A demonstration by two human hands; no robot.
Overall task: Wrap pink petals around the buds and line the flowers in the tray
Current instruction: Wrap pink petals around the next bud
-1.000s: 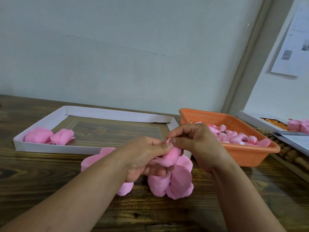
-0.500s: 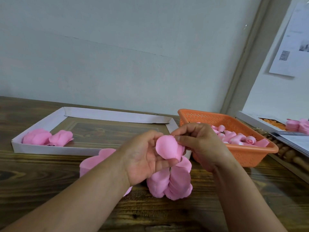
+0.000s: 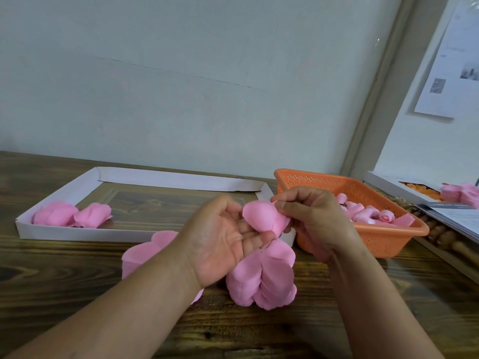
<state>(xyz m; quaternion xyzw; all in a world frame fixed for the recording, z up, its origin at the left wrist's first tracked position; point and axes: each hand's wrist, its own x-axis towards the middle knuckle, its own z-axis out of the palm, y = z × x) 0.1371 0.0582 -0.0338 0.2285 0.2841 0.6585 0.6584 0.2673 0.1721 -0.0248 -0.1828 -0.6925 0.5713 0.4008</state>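
Between the two hands, above the wooden worktop [image 3: 64, 294], a pink petal [image 3: 261, 216] is being folded around a bud that is hidden inside it. The right hand [image 3: 311, 218] has its thumb and forefinger pinched on the upper right edge of the petal, the other fingers [image 3: 298, 195] curled behind it. The left hand [image 3: 220, 239] lies palm up and relaxed, its fingers only loosely bent, and the petal's lower edge rests against their tips; it cradles rather than grips.

Just below the hands, a thick stack of loose pink petals [image 3: 264, 281] sits on the worktop, its rounded lobes fanned toward the camera. A second stack of petals [image 3: 145, 252] lies to its left, partly covered by the left forearm.

Beyond the hands lies a shallow white cardboard tray [image 3: 166, 178]. Two finished pink flowers [image 3: 72, 215] lie side by side, touching, in its near left corner; the remainder of its floor shows dark wood grain.

To the right of the tray, just beside its corner, stands an orange perforated plastic basket [image 3: 363, 237] holding a heap of pink buds [image 3: 368, 213], some lying on their sides.

At the far right edge, another white box [image 3: 388, 185] holds orange pieces, with more pink petals [image 3: 461, 193] piled next to it and printed papers [image 3: 456, 218] lying in front. A printed sheet [image 3: 453, 73] hangs on the wall above.
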